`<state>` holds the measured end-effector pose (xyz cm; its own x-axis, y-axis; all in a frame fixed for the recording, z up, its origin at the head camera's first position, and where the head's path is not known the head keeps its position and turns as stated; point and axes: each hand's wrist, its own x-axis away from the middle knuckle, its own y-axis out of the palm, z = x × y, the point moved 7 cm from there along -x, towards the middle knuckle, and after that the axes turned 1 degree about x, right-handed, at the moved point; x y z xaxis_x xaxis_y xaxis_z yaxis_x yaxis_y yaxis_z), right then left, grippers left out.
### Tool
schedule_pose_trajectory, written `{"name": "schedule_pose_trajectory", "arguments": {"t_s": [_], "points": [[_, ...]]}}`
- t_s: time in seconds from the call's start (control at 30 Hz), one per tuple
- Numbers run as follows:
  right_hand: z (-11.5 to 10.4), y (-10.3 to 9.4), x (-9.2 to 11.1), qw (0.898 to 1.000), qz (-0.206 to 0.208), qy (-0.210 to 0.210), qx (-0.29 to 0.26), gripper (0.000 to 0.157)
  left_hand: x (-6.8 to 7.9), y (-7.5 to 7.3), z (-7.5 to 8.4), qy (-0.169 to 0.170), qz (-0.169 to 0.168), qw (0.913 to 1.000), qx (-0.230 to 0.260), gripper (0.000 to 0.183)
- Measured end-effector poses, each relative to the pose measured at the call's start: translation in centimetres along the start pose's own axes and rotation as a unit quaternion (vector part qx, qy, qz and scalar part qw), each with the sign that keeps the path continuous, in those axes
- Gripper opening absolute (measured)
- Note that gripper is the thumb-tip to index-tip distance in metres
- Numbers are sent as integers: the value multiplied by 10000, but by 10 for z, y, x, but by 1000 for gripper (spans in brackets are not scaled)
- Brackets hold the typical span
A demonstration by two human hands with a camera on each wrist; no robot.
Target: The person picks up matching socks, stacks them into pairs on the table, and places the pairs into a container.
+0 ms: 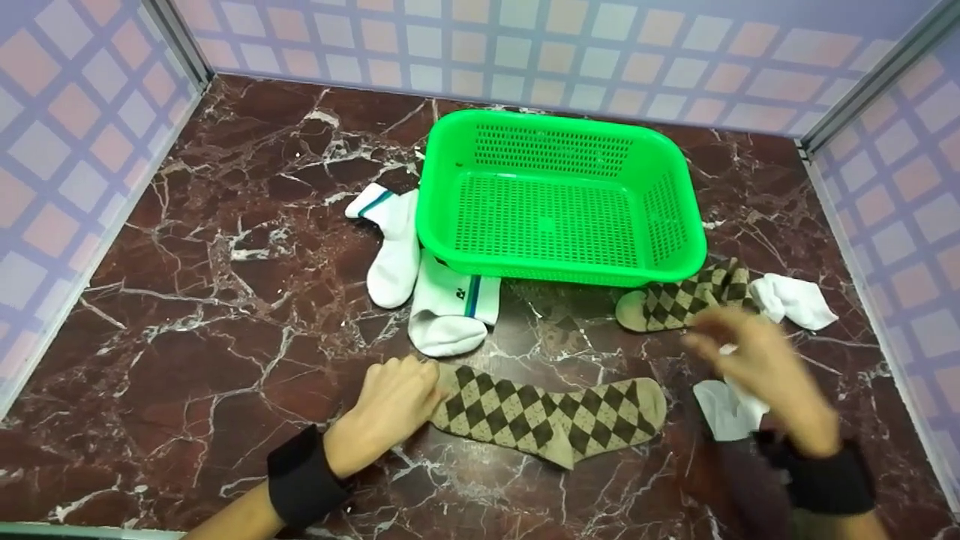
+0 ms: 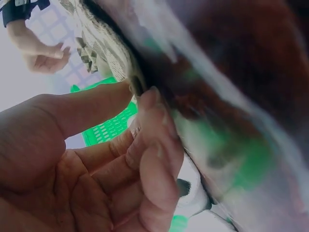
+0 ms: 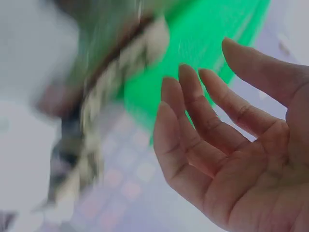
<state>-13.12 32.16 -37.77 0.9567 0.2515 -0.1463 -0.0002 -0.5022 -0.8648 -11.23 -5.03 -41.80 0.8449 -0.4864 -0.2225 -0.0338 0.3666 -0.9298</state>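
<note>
A tan-and-brown argyle sock [image 1: 517, 409] lies flat near the front of the table. My left hand [image 1: 394, 397] pinches its left end between thumb and fingers, which the left wrist view shows close up. My right hand [image 1: 757, 360], blurred in the head view, is to the right with its fingers loosely bent and nothing between them, as the right wrist view shows [image 3: 217, 140]. Just beyond it a second argyle sock [image 1: 667, 304] lies bunched against the basket. Beneath and beside that hand is a white-and-grey sock [image 1: 724, 409], partly hidden by it.
A green plastic basket [image 1: 562, 270] with slotted walls stands at the back middle. Left of it lie two white striped socks [image 1: 394, 262], one [image 1: 450, 315] partly under the rim. Another white sock [image 1: 795, 300] is at the right. Checkered panels [image 1: 510, 52] enclose the marbled tabletop [image 1: 187, 337].
</note>
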Motion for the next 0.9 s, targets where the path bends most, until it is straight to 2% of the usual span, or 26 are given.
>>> {"name": "schedule_pose_trajectory", "arguments": {"t_s": [0.07,0.13,0.23,0.3,0.37,0.5,0.6,0.73,0.8,0.9], "points": [[13,-20,-5,9991,358,4,228,25,0,0,-1,3,37,10000,-11,35],[30,-30,-10,9976,495,224,438,35,1,-1,-2,-9,29,10000,-4,36],[57,-30,-15,9946,262,617,798,56,2,0,-2,-20,12,10000,59,36],[72,-26,-16,9904,95,759,1152,65,2,1,-2,-7,23,10000,83,35],[82,-23,-16,9851,78,734,1554,63,0,0,-1,37,61,10000,63,33],[95,-24,-15,9763,372,722,2008,34,-3,-2,1,87,47,9999,-28,33],[97,-29,-13,9762,574,838,1918,20,-5,-6,2,106,44,9999,-59,34],[89,-45,-11,9799,1095,807,1461,17,-11,-17,5,219,184,9996,-90,28],[84,-57,-10,9787,1581,779,1055,16,-15,-22,9,338,253,9991,-70,25],[73,-75,-7,9659,2471,680,359,17,-21,-29,16,547,291,9981,5,24]]}}
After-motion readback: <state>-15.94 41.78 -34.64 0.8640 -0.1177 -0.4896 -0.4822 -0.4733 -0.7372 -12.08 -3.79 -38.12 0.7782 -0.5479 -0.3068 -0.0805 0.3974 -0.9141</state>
